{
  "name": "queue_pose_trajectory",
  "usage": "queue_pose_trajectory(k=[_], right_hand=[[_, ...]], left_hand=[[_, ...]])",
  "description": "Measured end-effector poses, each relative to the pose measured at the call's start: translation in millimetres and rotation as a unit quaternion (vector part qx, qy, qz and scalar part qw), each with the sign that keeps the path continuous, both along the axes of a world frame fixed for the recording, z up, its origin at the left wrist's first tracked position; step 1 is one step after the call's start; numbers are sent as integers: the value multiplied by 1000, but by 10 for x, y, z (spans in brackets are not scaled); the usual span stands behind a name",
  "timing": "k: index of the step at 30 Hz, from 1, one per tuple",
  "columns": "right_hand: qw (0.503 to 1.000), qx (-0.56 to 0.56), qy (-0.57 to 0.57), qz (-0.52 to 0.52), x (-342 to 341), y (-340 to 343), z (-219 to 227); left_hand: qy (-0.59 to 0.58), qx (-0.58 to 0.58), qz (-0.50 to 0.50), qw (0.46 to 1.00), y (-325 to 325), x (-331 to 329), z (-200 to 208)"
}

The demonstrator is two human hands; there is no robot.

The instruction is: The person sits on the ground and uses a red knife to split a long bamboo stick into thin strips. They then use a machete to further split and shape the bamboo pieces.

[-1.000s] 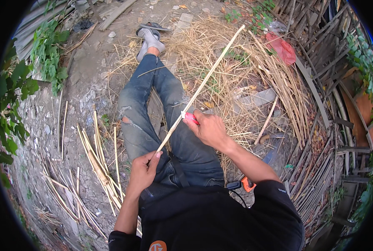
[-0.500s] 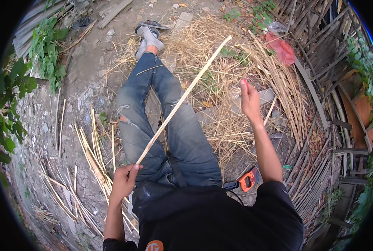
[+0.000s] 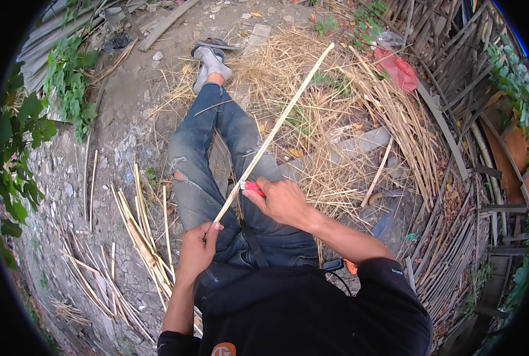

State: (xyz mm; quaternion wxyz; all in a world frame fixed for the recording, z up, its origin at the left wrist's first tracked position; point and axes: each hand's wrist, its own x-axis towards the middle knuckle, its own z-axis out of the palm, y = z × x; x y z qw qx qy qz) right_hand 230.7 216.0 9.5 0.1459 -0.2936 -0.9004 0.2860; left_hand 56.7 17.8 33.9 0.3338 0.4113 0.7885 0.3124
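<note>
From where I stand, left to right: a leafy vine [image 3: 68,80] hangs in front of grey corrugated sheets [image 3: 52,37]. Below it, thin sticks [image 3: 95,276] lie loose on the stony ground [image 3: 48,196]. To their right, near the left forearm, is a cluster of split lengths [image 3: 138,231], roughly parallel.

The left hand [image 3: 198,246] is closed around the lower end of a pale strip [image 3: 291,108], thumb on top. The strip slants up and right over the jeans [image 3: 202,145]; its far end is above the scattered straw [image 3: 315,124]. An orange patch [image 3: 223,349] with white lettering marks the front of the black shirt [image 3: 300,308].

The right hand [image 3: 285,204] grips a red-handled tool [image 3: 253,188]. The tool's pale end lies against the strip, up from the left hand; its edge is too small to make out.

Beside the right hip sit a dark block [image 3: 333,264] and an orange item [image 3: 351,267], the latter largely covered by the right sleeve [image 3: 389,282], which bears small white print.

Farther right, a red plastic bag [image 3: 397,69] lies crumpled; I cannot tell its contents. Clear plastic [image 3: 390,39] adjoins it. A bundle of long strips [image 3: 404,124] extends below the bag. A fence of weathered sticks [image 3: 454,50] bounds the right side.
</note>
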Motion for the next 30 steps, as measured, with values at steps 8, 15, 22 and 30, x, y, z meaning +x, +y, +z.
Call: queue_pose_trajectory(k=[8,15,22,30], right_hand=[[994,42,-22,-100,-32,323,-158],[925,-43,-5,-378,1054,2025,-819],[913,20,46,-405,1735,2334,-866],[991,-56,35,-120,486,710,155]], left_hand=[[23,9,-20,999,4,-25,54],[39,-25,-90,995,-681,-332,22],[11,-53,-44,998,-927,-469,145],[1,-8,-22,1000,-494,-365,77]])
